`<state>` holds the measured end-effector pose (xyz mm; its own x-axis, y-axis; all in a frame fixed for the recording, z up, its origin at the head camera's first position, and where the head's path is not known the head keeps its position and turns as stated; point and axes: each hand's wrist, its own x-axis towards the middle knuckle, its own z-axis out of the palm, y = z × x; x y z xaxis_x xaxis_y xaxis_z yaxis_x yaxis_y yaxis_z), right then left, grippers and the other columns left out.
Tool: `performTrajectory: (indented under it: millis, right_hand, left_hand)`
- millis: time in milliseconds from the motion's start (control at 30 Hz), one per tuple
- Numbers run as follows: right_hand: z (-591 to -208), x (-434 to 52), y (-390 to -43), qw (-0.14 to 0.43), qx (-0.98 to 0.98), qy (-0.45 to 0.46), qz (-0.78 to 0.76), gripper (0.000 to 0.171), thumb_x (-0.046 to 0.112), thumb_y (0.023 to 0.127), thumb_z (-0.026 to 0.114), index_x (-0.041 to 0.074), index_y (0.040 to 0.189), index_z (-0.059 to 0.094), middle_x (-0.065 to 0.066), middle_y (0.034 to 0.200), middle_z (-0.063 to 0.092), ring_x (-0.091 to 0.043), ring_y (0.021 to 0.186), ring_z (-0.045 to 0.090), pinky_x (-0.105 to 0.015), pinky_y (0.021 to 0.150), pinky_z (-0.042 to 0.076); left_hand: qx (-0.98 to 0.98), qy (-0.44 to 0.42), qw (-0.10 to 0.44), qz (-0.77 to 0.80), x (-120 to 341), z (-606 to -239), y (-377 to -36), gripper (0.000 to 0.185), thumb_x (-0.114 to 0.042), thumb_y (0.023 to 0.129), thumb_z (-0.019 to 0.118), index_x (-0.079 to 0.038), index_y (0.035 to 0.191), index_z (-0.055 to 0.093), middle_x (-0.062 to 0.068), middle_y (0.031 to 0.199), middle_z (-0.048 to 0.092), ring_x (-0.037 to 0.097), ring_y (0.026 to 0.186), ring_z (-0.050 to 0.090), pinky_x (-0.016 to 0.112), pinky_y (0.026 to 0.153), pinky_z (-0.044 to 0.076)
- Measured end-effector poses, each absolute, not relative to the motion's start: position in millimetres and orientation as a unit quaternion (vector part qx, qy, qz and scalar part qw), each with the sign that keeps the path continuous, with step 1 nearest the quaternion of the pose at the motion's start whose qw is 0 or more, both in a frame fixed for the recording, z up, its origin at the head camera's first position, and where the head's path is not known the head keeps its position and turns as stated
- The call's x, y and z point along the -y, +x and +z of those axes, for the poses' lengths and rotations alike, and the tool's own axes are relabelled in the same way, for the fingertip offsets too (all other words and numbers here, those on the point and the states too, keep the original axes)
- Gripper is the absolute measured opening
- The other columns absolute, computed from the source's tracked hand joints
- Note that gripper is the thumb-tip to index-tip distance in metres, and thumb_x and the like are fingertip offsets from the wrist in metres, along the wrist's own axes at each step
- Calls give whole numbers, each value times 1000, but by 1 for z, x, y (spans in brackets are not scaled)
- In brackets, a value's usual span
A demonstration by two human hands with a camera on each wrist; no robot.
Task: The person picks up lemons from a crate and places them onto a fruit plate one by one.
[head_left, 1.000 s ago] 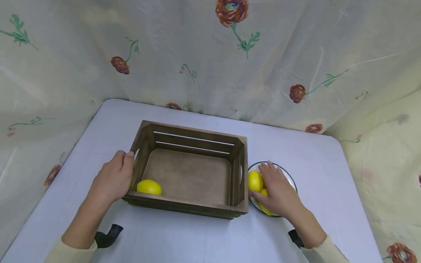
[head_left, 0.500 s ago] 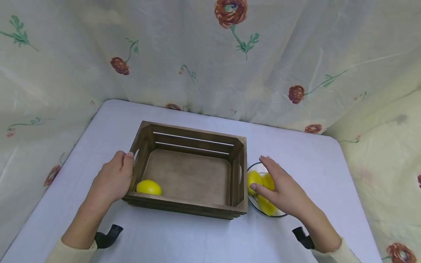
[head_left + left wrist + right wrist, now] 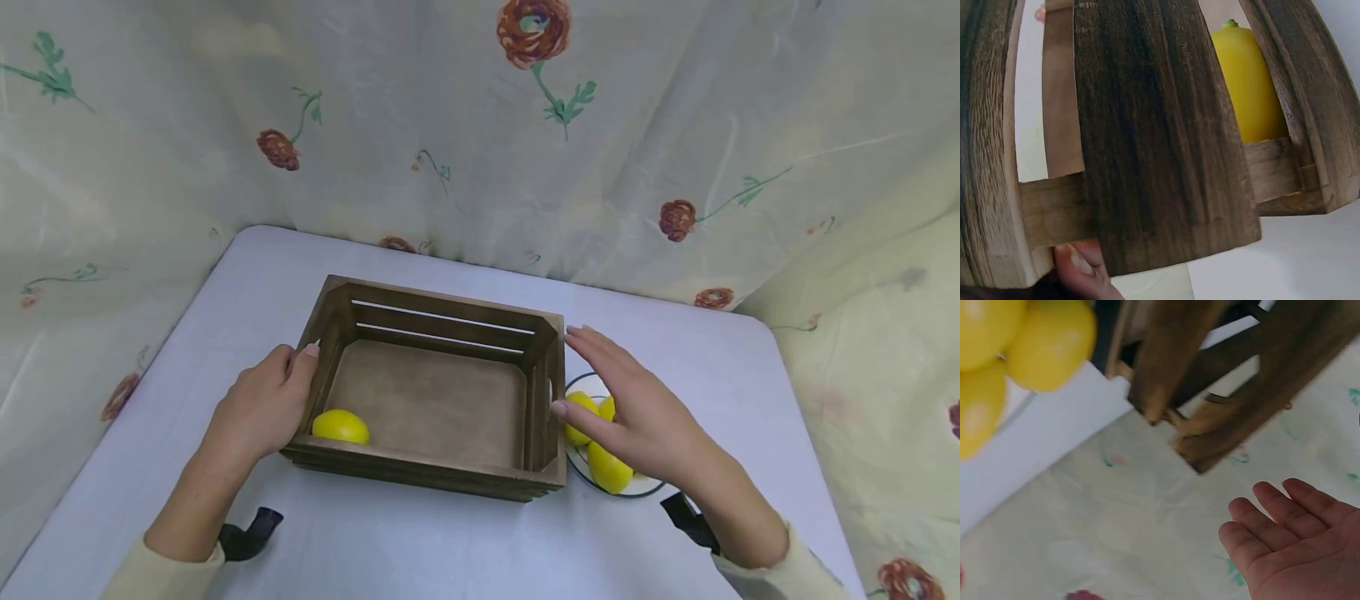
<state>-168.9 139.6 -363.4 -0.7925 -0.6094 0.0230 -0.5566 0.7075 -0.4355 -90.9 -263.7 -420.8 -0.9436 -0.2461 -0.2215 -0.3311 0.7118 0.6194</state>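
Observation:
A dark wooden crate [image 3: 438, 400] stands mid-table with one yellow lemon [image 3: 341, 426] in its near left corner. My left hand [image 3: 258, 408] grips the crate's left end wall, fingers curled at its edge. The left wrist view shows the crate slats [image 3: 1147, 137] close up, the lemon [image 3: 1247, 87] behind them and a fingertip [image 3: 1075, 262] below. My right hand [image 3: 637, 408] hovers flat and empty over a glass bowl [image 3: 596, 382] holding three lemons [image 3: 609, 468], right beside the crate's right wall. The right wrist view shows the bare palm [image 3: 1291, 544], the crate corner [image 3: 1210, 381] and lemons [image 3: 1047, 340].
A white table [image 3: 450, 550] carries everything, with rounded far corners. A floral curtain [image 3: 480, 150] hangs close behind and wraps both sides. Black wrist mounts [image 3: 251, 533] sit under each forearm near the front edge.
My right hand has lifted off the lemons in the bowl and moved up and left toward the crate's right wall, holding nothing. The left hand stays on the crate.

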Motion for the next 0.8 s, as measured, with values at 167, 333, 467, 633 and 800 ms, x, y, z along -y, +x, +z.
performTrajectory:
  millis: [167, 333, 467, 633, 800]
  right_hand:
    - [-344, -124, -172, 53, -914, -352, -196, 81, 50, 100, 69, 12, 163, 35, -7, 169, 31, -30, 155, 28, -60, 117, 32]
    - [-330, -109, -175, 47, -908, -379, -173, 82, 53, 100, 66, 11, 163, 35, -6, 169, 30, -27, 156, 27, -57, 118, 32]
    - [-321, -99, -177, 46, -903, -394, -165, 83, 54, 100, 66, 11, 163, 34, -4, 169, 30, -25, 156, 27, -54, 119, 32]
    - [-311, -83, -179, 58, -894, -414, -161, 84, 55, 100, 65, 11, 164, 33, -4, 169, 30, -24, 154, 29, -52, 118, 34]
    - [-306, -61, -181, 76, -884, -434, -154, 83, 55, 101, 64, 8, 163, 34, -6, 168, 32, -24, 154, 29, -50, 119, 34]
  left_hand:
    - [-919, -161, 59, 355, 263, -421, -91, 65, -54, 110, 24, 4, 114, 52, 15, 83, 58, 30, 69, 56, 38, 53, 44]
    - [-920, -161, 52, 353, 264, -421, -92, 63, -53, 111, 25, 5, 113, 51, 14, 78, 55, 29, 65, 55, 38, 51, 44]
    - [-920, -160, 50, 354, 264, -421, -92, 62, -51, 111, 26, 5, 111, 51, 13, 76, 53, 28, 63, 54, 37, 50, 43]
    - [-921, -161, 51, 352, 264, -421, -92, 60, -51, 111, 27, 4, 110, 51, 13, 75, 52, 28, 63, 54, 37, 50, 43]
    - [-922, -159, 53, 349, 264, -419, -92, 58, -50, 111, 27, 2, 108, 51, 12, 75, 53, 28, 63, 54, 37, 50, 43]
